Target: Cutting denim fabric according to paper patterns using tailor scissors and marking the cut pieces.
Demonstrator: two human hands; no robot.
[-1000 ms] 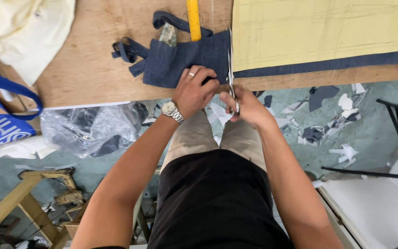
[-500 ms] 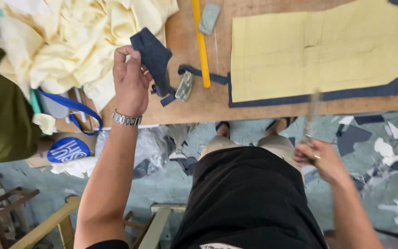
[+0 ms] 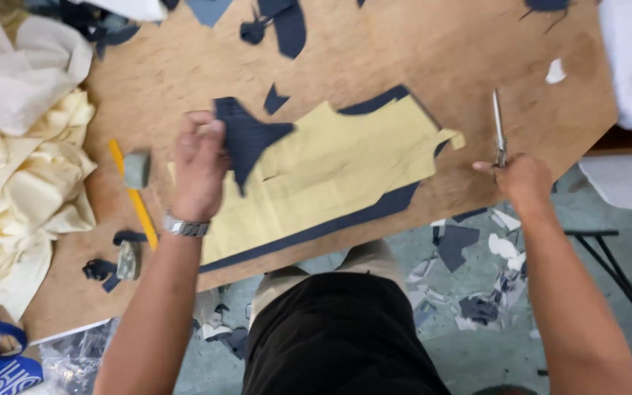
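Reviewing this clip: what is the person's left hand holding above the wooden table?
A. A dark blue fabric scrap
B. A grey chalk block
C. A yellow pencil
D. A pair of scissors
A: the left hand grips a dark blue fabric scrap over the pale yellow paper pattern, while the metal scissors are in the right hand.
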